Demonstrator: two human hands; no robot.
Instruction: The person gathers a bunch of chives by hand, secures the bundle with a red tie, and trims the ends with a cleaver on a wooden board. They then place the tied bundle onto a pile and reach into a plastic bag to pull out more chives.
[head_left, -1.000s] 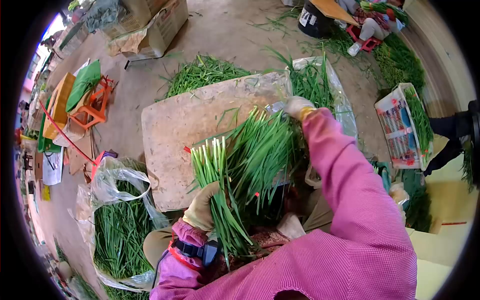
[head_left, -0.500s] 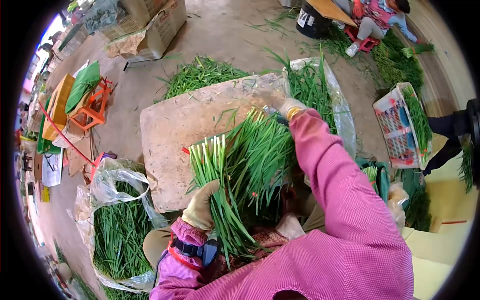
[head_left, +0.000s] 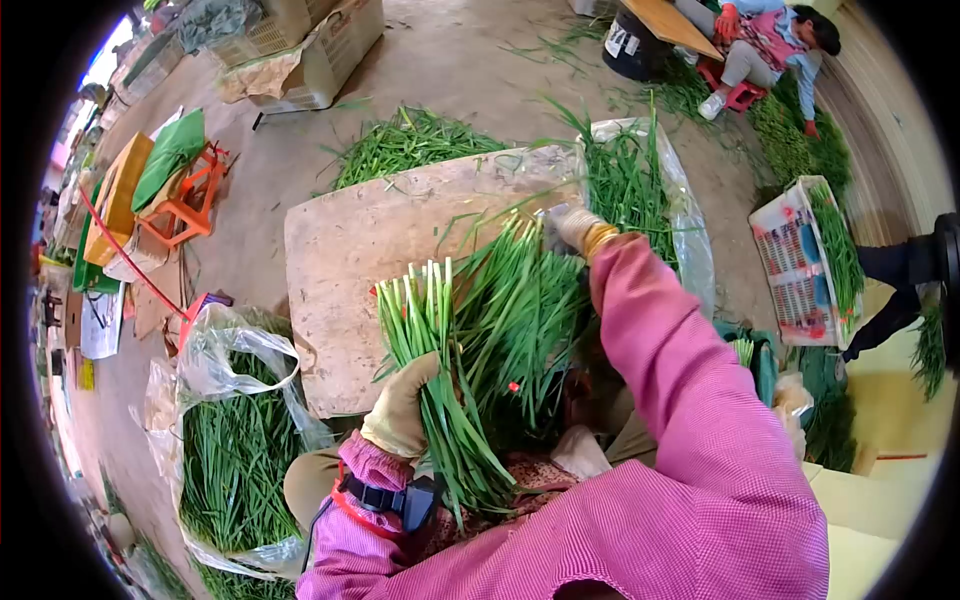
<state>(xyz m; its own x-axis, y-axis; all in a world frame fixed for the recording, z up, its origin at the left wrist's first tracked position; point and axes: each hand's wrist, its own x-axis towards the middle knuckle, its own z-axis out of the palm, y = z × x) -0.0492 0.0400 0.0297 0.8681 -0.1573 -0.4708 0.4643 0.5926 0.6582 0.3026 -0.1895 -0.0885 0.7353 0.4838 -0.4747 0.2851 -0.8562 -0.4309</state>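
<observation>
L hand (head_left: pixel 404 408), gloved, is closed round a bunch of green stalks (head_left: pixel 416 312), pale ends up. R hand (head_left: pixel 576 228), also gloved, is at the far R of the loose greens (head_left: pixel 525 310) on the board (head_left: pixel 345 255); grip unclear, fingers partly hidden. Bag w/ greens (head_left: pixel 240 470) sits L of L hand.

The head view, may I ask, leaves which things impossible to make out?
- Head view: some fingers of the left hand, behind the green bunch.
- Head view: what the right hand grips, small and blurred.
- Head view: inside the black bucket, under the wooden board.
- Head view: the upper body of the dark-trousered person, cut off by the edge.
</observation>
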